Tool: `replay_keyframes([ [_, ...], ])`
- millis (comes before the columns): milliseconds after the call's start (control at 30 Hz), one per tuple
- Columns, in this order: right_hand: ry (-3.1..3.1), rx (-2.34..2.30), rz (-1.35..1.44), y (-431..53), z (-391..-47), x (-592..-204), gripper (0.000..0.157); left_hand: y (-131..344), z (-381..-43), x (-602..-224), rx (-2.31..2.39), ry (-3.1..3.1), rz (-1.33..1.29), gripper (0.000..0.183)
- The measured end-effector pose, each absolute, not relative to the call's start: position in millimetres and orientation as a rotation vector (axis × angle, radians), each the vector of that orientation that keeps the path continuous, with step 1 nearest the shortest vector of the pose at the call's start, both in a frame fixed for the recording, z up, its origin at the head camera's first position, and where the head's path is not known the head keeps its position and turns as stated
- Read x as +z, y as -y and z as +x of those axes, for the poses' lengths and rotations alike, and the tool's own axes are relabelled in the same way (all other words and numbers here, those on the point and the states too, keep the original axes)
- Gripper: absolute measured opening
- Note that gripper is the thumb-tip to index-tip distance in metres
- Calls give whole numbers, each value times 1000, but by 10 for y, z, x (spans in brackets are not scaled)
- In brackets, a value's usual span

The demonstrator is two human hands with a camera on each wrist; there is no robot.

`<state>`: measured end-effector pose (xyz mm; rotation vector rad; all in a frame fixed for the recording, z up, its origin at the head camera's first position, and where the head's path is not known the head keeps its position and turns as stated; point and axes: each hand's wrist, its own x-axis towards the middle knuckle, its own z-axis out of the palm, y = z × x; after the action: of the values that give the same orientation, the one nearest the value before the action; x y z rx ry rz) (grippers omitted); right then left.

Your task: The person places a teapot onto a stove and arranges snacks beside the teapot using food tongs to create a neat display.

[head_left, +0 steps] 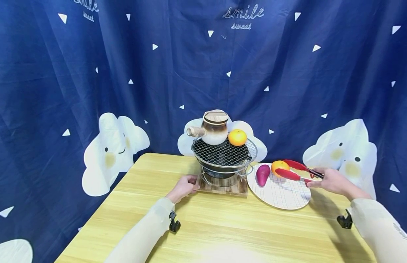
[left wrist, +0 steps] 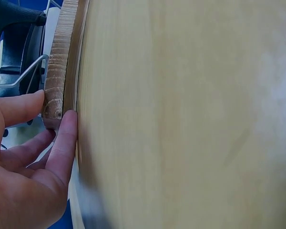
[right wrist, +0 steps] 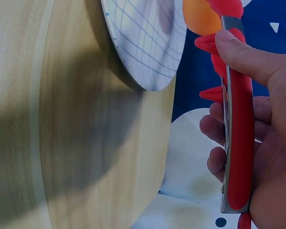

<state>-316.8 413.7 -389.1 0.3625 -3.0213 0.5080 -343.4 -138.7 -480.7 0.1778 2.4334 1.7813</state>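
Note:
My left hand (head_left: 183, 187) pinches the near left corner of a square wooden board (left wrist: 56, 62), thumb on the upper face and fingers at the lower edge. On that board stands a round tabletop grill (head_left: 219, 153) with a wire mesh top. With my right hand (head_left: 335, 181) I grip red-tipped tongs (right wrist: 240, 138), their tips around an orange (head_left: 278, 166) at the plate's far side. The round white plate (head_left: 289, 201) has a blue grid pattern. Left of the orange, a purple-red, sweet-potato-shaped piece (head_left: 263, 175) lies on the plate.
A small brown-and-white pot (head_left: 214, 133) with a wooden lid and side handle sits on the mesh, beside another orange (head_left: 237, 137). All stands on a light wooden table (head_left: 203, 226). A blue curtain (head_left: 177, 73) hangs right behind the table's far edge.

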Motion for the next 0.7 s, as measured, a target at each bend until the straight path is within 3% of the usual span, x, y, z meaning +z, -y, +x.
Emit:
replay_keyframes([
  [700,2964,506,416,-4083,-3086,-3531,87,1392,-3448,-4828,1792,-2429,175,49],
])
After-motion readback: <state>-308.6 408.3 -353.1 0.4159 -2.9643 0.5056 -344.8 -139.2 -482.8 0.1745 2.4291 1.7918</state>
